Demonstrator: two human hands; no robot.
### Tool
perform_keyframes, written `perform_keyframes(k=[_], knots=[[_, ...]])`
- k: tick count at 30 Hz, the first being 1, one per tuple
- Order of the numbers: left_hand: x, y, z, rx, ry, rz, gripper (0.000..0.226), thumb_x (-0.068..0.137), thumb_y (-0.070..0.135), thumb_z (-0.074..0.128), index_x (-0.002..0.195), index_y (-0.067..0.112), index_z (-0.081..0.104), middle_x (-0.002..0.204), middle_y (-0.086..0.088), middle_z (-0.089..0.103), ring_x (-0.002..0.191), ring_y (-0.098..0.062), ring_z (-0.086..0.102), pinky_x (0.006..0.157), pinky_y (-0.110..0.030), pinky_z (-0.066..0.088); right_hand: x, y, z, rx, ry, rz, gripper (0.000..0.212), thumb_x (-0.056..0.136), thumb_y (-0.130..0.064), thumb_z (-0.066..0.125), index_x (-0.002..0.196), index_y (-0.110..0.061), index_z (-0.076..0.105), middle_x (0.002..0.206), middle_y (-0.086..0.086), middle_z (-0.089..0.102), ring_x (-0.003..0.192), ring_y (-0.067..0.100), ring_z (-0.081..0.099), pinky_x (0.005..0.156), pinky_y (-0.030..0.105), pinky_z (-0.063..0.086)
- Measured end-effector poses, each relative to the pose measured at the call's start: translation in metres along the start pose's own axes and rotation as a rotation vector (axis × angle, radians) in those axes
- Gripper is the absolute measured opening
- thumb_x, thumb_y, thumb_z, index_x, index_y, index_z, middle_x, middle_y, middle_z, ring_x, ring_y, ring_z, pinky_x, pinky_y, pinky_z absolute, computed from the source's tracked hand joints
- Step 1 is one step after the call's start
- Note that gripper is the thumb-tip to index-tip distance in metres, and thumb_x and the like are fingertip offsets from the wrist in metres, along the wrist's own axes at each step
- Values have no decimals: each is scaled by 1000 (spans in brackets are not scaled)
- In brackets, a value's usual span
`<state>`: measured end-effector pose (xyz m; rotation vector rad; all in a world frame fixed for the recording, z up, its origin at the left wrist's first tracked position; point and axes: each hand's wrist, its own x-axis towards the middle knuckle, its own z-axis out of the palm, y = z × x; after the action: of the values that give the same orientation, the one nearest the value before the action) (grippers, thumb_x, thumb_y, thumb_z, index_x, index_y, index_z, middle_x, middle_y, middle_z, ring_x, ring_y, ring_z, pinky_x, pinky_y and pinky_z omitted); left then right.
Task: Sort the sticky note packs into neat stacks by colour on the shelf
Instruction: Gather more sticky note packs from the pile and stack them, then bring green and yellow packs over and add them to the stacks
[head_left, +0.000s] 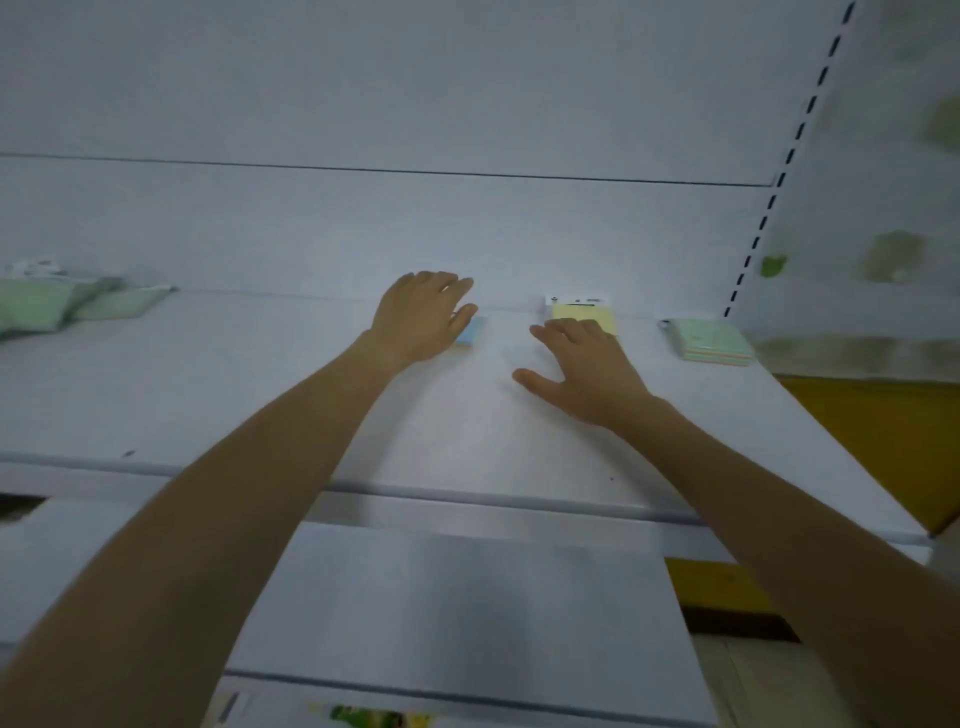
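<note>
Both arms reach over a white shelf (260, 395). My left hand (423, 312) lies flat with fingers spread over a blue sticky note pack (470, 332), which shows only at its right edge. My right hand (582, 364) is flat with fingers spread, its fingertips touching the near edge of a yellow pack (584, 314) at the back of the shelf. A green pack stack (711, 340) sits further right, untouched. More green packs (67, 306) lie jumbled at the far left.
The white back panel (415, 223) rises right behind the packs. A slotted upright (769, 208) marks the shelf's right end, with a yellow board (883, 431) beyond. A lower white shelf (441, 597) juts out below my forearms.
</note>
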<state>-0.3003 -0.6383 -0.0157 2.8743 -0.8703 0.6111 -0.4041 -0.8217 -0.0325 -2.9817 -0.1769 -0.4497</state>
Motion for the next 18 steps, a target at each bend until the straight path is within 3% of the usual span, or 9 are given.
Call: perform_keyframes(k=[6, 18], knots=[[-64, -120, -39, 108, -9, -101, 46, 98, 32, 33, 139, 11, 39, 143, -13, 46, 129, -32, 44, 106, -41, 33, 36, -126, 19, -71, -89, -210, 58, 91, -50, 39, 140, -19, 35, 146, 5, 40, 134, 25, 35, 111, 38, 27], [-169, -308, -65, 124, -44, -342, 45, 97, 32, 35, 137, 14, 41, 143, -12, 45, 128, -31, 44, 104, -41, 36, 122, -322, 69, -5, -183, -365, 55, 92, -49, 38, 140, -21, 35, 147, 4, 39, 133, 25, 36, 109, 38, 28]])
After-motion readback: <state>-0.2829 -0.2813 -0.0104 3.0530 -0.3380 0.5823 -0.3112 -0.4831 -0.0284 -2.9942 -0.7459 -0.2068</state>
